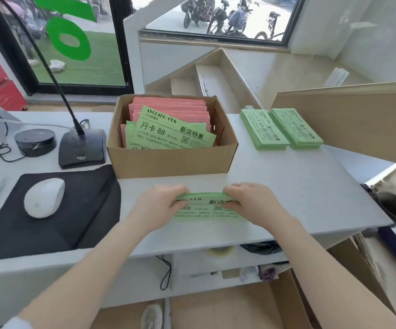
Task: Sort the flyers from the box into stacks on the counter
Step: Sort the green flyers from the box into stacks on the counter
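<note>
We grip a bundle of pale green paper flyers (201, 207) at 6 o'clock on the white tabletop (299, 186), left hand (159, 204) and right hand (249, 200) curled round its ends. Squeeze unevenly and sheets could fan out — or mix with the finished green stacks (280, 129) at 2 o'clock, beside the brown cardboard box (171, 162).

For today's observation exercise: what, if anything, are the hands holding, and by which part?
A stack of green flyers: the left hand grips its left end, the right hand its right end, on the counter.
</note>
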`<action>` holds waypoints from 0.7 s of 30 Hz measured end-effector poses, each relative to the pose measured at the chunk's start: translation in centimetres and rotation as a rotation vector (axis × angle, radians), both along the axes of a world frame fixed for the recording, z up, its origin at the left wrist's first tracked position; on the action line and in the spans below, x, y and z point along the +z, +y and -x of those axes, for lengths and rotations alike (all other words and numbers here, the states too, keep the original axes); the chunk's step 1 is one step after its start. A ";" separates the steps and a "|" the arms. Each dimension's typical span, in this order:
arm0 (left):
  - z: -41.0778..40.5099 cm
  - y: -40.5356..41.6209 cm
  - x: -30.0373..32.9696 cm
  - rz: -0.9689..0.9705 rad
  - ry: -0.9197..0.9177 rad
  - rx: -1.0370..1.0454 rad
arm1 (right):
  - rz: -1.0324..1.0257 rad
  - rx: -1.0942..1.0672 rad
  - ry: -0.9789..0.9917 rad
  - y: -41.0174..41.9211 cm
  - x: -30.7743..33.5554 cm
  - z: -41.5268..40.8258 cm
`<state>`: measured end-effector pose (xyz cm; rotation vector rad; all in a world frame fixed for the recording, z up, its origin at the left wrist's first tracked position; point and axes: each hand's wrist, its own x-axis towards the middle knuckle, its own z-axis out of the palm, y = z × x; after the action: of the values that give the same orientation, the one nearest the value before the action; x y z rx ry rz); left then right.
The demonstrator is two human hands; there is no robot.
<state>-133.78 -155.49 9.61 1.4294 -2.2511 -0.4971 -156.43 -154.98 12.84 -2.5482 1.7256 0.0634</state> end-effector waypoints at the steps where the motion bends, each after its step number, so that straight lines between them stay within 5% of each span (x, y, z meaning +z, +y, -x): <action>1: -0.1 0.2 -0.2 -0.047 0.121 0.065 | -0.009 -0.037 -0.059 0.1 -0.2 0.6; 6: -1.2 1.6 -0.8 -0.491 0.860 0.264 | -0.201 -0.376 -1.004 1.9 -0.8 4.1; 9: 0.2 2.5 -1.8 -0.512 1.001 0.236 | -0.348 -0.459 -1.391 2.9 -2.9 3.5; 16: 2.8 3.1 -1.8 -0.371 1.065 0.261 | -0.172 -0.425 -1.579 3.4 -3.7 3.1; 21: 2.8 2.6 -2.8 -0.388 0.806 0.214 | -0.244 -0.499 -1.434 3.7 -4.5 4.0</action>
<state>-136.58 -152.93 6.78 1.2870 -1.3908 -1.2244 -160.39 -151.27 8.38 -1.1654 1.3811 -1.1379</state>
